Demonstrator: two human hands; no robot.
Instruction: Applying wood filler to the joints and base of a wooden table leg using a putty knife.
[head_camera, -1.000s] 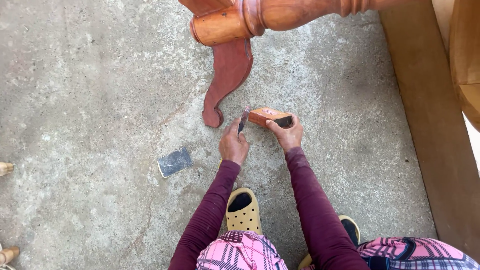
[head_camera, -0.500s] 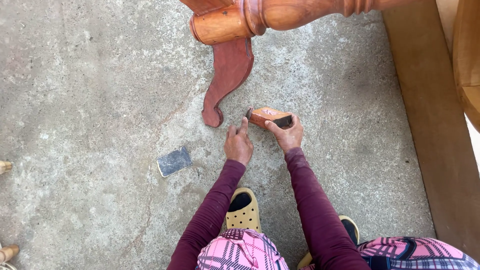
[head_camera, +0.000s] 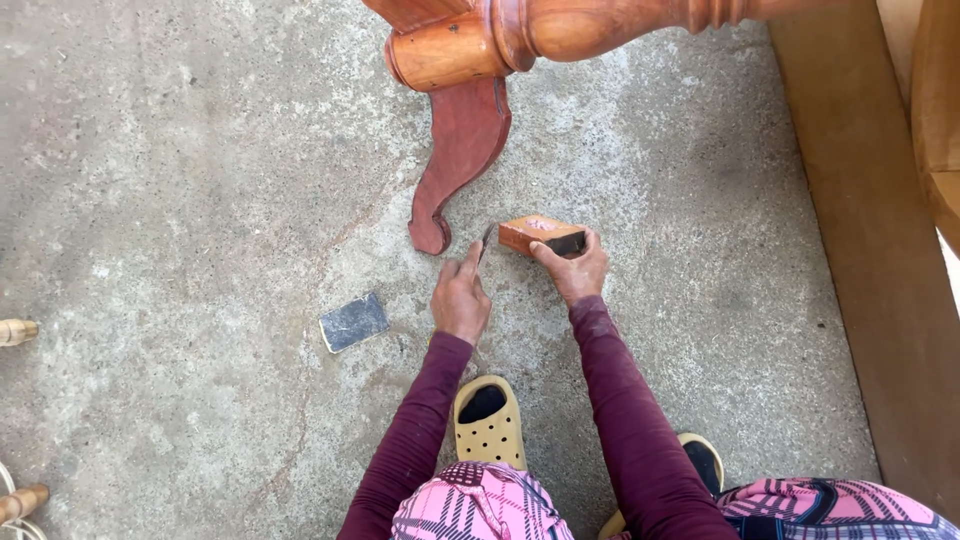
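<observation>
— Two hands are low on the concrete floor (head_camera: 200, 180), both in dark maroon sleeves. What does each one hold?

— The right hand (head_camera: 572, 268) grips a small orange-brown wooden block (head_camera: 540, 235), fingers curled over its near end, where a dark strip of sanding paper (head_camera: 566, 245) seems to wrap it. The block lies on the floor just past the knuckles, at about 12 o'clock from the wrist.

— And the left hand?

— The left hand (head_camera: 461, 300) sits at 9 o'clock from the right one, close beside it. Its fingers are drawn together, the forefinger stretched toward 1 o'clock, and it pinches a thin dark sliver (head_camera: 486, 240) that reaches the left end of the block. What the sliver is cannot be told.

— What stands around them?

— A curved reddish furniture foot (head_camera: 458, 160) rests on the floor at 11 o'clock from the hands, its rounded toe just beside the left forefinger. Above it runs a turned, polished wooden column (head_camera: 560, 30). A grey rectangular scrap of abrasive sheet (head_camera: 353, 322) lies flat at 9 o'clock from the left hand, apart from it. A tan perforated clog (head_camera: 488, 425) sits between the forearms, and a brown wooden board (head_camera: 880, 250) runs along the right edge.
</observation>
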